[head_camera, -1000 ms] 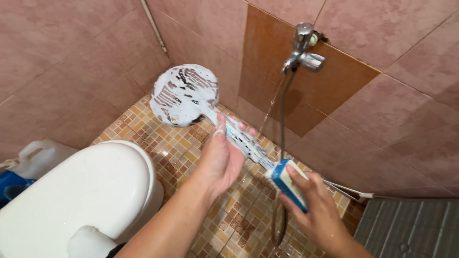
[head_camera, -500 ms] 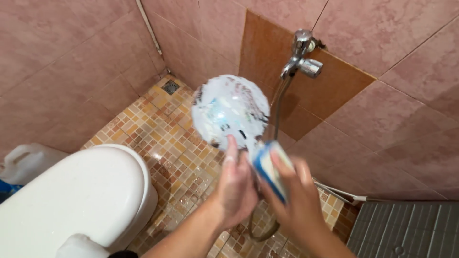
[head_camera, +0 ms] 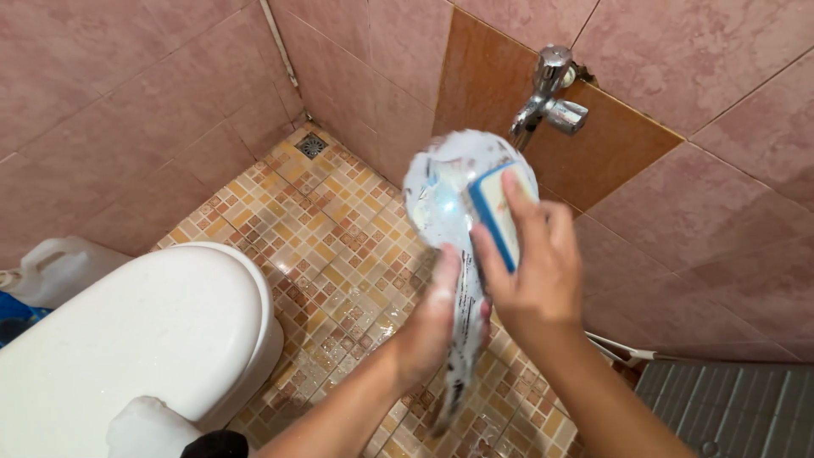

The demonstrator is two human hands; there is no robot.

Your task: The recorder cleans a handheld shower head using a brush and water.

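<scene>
My left hand [head_camera: 434,322] grips the handle of a soapy round ladle-like utensil [head_camera: 445,195], its foam-covered head raised in front of the wall tap. My right hand [head_camera: 530,271] holds a blue and white sponge [head_camera: 496,212] pressed against the right side of that head. Foam coats the head and handle, and the handle's lower end hangs below my left hand.
A chrome tap [head_camera: 549,97] sticks out of the tiled wall behind the utensil. A white toilet lid [head_camera: 127,339] lies lower left, a white jug [head_camera: 55,267] beside it. The mosaic floor has a drain [head_camera: 311,145] in the corner. A grey grate [head_camera: 729,407] is lower right.
The utensil head swung from the left to in front of the tap and turned upright. My right hand moved the sponge from the handle's end up onto the head.
</scene>
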